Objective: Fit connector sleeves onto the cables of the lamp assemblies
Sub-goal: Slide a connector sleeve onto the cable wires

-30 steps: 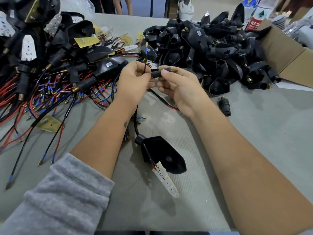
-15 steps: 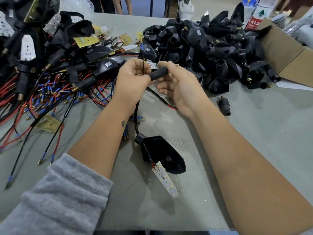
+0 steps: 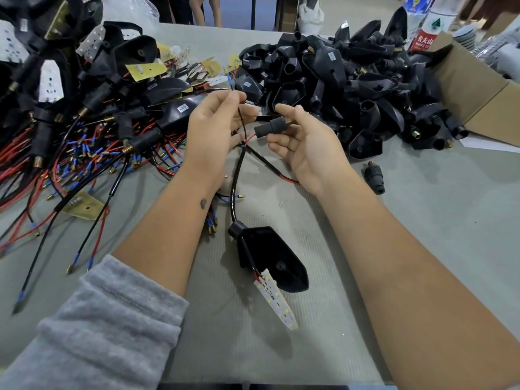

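Observation:
My left hand point(image 3: 213, 128) pinches the thin wire ends of a black cable point(image 3: 235, 181), which runs down to a black lamp housing point(image 3: 270, 260) lying on the table. A white LED strip point(image 3: 277, 299) sticks out of that housing. My right hand point(image 3: 304, 142) holds a black connector sleeve point(image 3: 271, 127) with a brass threaded end, level and just right of the cable. The sleeve and the wires are a small gap apart.
A heap of wired lamp assemblies with red and black leads point(image 3: 70, 122) fills the left. A pile of empty black housings point(image 3: 351, 88) lies at the back right beside a cardboard box point(image 3: 478, 91). One loose sleeve point(image 3: 374, 178) lies on the grey table point(image 3: 436, 220).
My hands have drawn apart. The sleeve, earlier touching my left hand's fingers at the wire ends, is now held clear to the right, and the cable hangs free from my left hand.

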`<state>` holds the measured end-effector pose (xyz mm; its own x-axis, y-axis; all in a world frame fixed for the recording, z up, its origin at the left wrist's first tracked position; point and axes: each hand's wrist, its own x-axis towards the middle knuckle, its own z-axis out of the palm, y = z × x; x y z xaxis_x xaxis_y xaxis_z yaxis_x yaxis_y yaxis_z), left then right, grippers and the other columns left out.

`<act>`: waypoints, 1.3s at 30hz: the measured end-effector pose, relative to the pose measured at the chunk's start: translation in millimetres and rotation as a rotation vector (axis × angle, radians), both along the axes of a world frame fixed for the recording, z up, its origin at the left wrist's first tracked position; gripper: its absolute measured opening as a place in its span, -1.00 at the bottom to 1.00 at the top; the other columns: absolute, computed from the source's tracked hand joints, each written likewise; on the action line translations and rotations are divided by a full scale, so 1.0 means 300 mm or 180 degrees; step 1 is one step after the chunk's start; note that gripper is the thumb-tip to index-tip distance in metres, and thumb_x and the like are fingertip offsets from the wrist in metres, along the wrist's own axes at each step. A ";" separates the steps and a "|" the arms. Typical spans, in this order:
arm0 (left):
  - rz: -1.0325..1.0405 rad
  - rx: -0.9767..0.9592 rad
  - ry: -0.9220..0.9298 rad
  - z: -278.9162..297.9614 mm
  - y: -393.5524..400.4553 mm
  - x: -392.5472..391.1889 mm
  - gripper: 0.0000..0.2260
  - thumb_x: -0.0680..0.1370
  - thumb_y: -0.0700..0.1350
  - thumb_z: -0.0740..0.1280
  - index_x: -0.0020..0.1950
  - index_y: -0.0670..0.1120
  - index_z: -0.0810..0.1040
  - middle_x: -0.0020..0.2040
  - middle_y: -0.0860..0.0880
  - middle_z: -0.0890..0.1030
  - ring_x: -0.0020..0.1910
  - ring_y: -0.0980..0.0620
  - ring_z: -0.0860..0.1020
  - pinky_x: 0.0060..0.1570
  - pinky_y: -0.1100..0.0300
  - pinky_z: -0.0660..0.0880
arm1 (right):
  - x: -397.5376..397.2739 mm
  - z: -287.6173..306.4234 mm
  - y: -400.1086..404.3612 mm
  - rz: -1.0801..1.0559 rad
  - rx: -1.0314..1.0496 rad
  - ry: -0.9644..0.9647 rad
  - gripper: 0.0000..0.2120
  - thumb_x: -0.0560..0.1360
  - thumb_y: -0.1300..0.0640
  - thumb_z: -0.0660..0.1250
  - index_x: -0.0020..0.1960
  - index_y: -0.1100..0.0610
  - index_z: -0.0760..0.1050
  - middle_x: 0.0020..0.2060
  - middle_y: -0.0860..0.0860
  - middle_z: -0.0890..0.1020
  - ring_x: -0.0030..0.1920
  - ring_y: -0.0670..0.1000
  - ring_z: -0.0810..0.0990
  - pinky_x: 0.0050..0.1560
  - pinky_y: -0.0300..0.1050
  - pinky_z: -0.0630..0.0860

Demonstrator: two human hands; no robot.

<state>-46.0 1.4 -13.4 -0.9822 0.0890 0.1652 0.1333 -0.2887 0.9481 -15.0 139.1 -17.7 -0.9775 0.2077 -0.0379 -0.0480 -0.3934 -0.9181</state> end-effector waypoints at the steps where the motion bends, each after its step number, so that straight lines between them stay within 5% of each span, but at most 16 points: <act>1: 0.0020 0.0061 0.0015 0.001 -0.003 -0.001 -0.83 0.65 -0.13 0.20 -0.05 -0.05 0.56 -0.23 0.02 0.67 -0.08 0.01 0.66 0.02 0.06 0.61 | -0.003 -0.002 0.003 -0.0042 -0.0049 0.0001 -0.70 0.69 0.09 0.08 0.05 0.14 0.57 -0.16 0.08 0.60 -0.33 -0.06 0.64 -0.22 -0.22 0.59; 9: 0.0412 -0.0066 0.0144 0.006 -0.022 -0.013 -0.87 0.64 -0.20 0.23 0.07 -0.04 0.56 -0.21 0.04 0.65 -0.34 0.15 0.54 -0.44 0.37 0.32 | -0.022 -0.015 0.012 -0.0265 -0.0278 0.0033 -0.66 0.69 0.09 0.07 -0.02 0.20 0.55 -0.15 0.15 0.57 -0.36 -0.04 0.65 -0.25 -0.21 0.60; 13: 0.0490 -0.0365 0.0405 0.011 -0.029 -0.008 -0.85 0.63 -0.23 0.24 0.12 -0.03 0.52 -0.29 0.04 0.64 -0.43 0.19 0.49 -0.43 0.41 0.37 | -0.021 -0.013 0.014 -0.0286 -0.0316 0.0027 -0.65 0.70 0.08 0.06 -0.04 0.20 0.55 -0.16 0.14 0.57 -0.36 -0.05 0.65 -0.24 -0.22 0.59; 20: 0.0161 -0.1321 0.0345 0.002 -0.004 -0.003 -0.78 0.57 -0.25 0.27 -0.12 0.04 0.61 -0.35 -0.01 0.45 -0.36 0.14 0.39 -0.35 0.35 0.36 | -0.016 -0.008 0.015 -0.0302 -0.0423 0.0001 -0.63 0.69 0.06 0.05 -0.07 0.17 0.56 -0.31 0.05 0.59 -0.37 -0.05 0.62 -0.23 -0.20 0.61; 23: 0.0075 -0.1323 0.0335 0.007 -0.004 0.002 -0.79 0.56 -0.21 0.29 -0.19 0.06 0.60 -0.37 0.00 0.39 -0.34 0.10 0.34 -0.39 0.34 0.31 | -0.014 -0.005 0.013 -0.0292 -0.0485 -0.0012 -0.63 0.69 0.05 0.06 -0.07 0.17 0.56 -0.40 0.00 0.61 -0.37 -0.05 0.61 -0.22 -0.20 0.61; 39: -0.0035 -0.1559 0.0455 -0.008 0.000 -0.003 -0.86 0.51 -0.10 0.41 -0.24 0.08 0.63 -0.32 -0.04 0.42 -0.30 0.03 0.37 -0.28 0.24 0.37 | -0.002 0.002 0.022 -0.0180 -0.0798 0.0199 -0.66 0.70 0.04 0.04 0.00 0.17 0.53 -0.19 0.10 0.52 -0.30 -0.03 0.58 -0.21 -0.21 0.60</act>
<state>-46.8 1.4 -15.8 -0.9515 0.1999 0.2340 0.2709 0.1828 0.9451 -15.5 145.8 -17.0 -0.9666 0.2538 -0.0350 -0.1299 -0.6033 -0.7869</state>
